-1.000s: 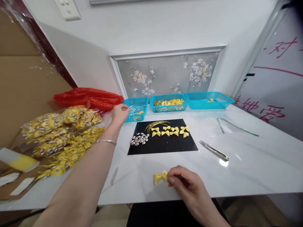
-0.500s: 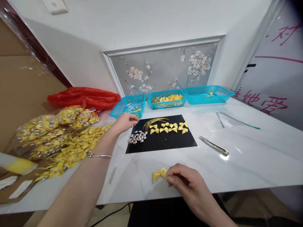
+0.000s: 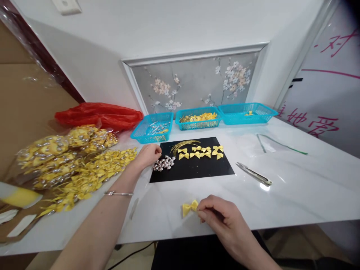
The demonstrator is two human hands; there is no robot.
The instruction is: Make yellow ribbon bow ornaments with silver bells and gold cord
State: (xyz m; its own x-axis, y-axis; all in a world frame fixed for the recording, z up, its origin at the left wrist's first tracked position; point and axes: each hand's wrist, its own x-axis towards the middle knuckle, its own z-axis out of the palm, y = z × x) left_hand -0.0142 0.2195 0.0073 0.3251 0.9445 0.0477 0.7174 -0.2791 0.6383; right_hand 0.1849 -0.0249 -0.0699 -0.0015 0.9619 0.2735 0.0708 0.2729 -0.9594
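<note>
Pinching a yellow bow [image 3: 190, 207] between thumb and fingertips, the right hand [image 3: 221, 217] rests on the white table [image 3: 295, 191] in front of the black mat [image 3: 197, 173], with its wrist bent and its forearm angling back toward the body. The left hand [image 3: 148, 154] sits at the mat's left edge. Its fingers are curled inward, tips just beside the silver beads [image 3: 164, 163] piled on the mat; whether they grip anything cannot be told. Its forearm, with a thin bracelet [image 3: 118, 194] on it, reaches in from the mat's near left.

White table [image 3: 303, 195]: black mat [image 3: 197, 171], blue baskets [image 3: 197, 127], snips [image 3: 254, 174], red bag [image 3: 98, 114], bow bundles [image 3: 70, 165].
</note>
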